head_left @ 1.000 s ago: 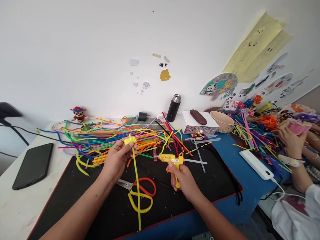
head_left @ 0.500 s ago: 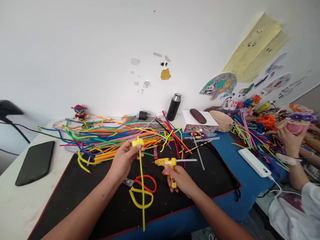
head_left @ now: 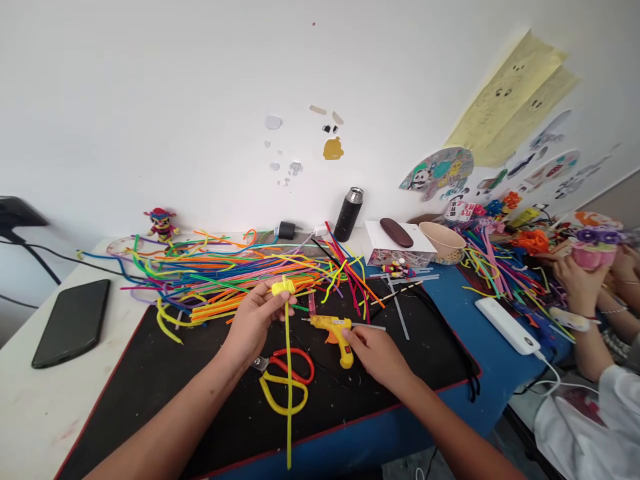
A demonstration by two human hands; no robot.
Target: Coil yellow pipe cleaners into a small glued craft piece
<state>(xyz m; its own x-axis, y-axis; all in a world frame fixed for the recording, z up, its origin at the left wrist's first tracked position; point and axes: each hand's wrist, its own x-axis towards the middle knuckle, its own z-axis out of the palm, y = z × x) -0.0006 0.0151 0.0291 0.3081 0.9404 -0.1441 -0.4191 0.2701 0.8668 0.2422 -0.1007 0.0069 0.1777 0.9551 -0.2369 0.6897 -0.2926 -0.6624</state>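
My left hand (head_left: 260,313) is closed, pinching a small wound yellow coil of pipe cleaner (head_left: 284,287) between thumb and fingers. A long straight yellow pipe cleaner (head_left: 289,413) hangs down from it, passing in front of scissors (head_left: 300,365) with one red and one yellow handle loop. On the right, a yellow hot glue gun (head_left: 333,327) is low over the black mat, nozzle pointing left, with a translucent glue stick (head_left: 373,327) out of its back. My right hand (head_left: 377,353) is closed, its fingertips at the back edge of the gun's handle.
Loose coloured pipe cleaners (head_left: 240,263) spread behind my hands. A black flask (head_left: 349,217), a white box (head_left: 400,243) and a bowl (head_left: 443,240) stand by the wall. A phone (head_left: 73,323) lies left, a power bank (head_left: 507,325) right. Another person's hand (head_left: 580,283) holds a pink item.
My right hand has drawn back to the right from its wrapped hold on the glue gun's handle to the handle's edge. The left hand still holds the yellow coil, shifted slightly in view.
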